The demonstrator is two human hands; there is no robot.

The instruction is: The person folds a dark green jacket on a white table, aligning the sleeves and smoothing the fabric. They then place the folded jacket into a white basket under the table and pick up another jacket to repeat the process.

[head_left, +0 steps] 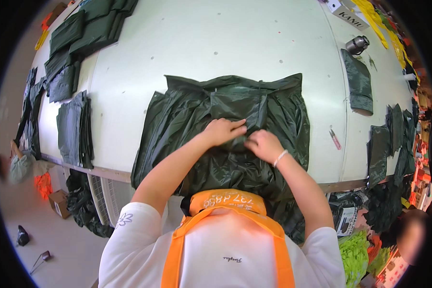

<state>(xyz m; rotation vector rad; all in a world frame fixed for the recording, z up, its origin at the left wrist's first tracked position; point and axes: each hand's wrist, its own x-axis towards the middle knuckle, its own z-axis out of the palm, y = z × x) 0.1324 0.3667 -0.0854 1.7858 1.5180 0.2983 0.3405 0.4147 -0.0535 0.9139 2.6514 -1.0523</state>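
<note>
I'm watching from afar through the head camera, and the dark green garment (230, 161) is lying in front of the wearer, its near end bunching at the table edge against the orange apron (228, 201). The left hand (224, 131) is resting over the lower part of the central panel (237, 103), forefinger stretched out and a narrow gap showing below it; whether its lower fingers are gripping any cloth, I cannot tell. Just beside it, the right hand (265, 146) is curling its fingers close to the fabric, perhaps pinching a fold, though they are hiding the contact. I'm judging the step in hand to be arranging the cloth around that panel; the next move seems to be calling for flat layers and light fingertips. The pale table (187, 43) is carrying dark folded pieces (67, 31) at far left, pink-handled snips (335, 139) on the right, and a metal flask (357, 45) near a white box (348, 13). Beyond the near edge, a cardboard box (59, 203) is sitting on the floor at left, and lime-green cloth (354, 259) is heaping up at right.
</note>
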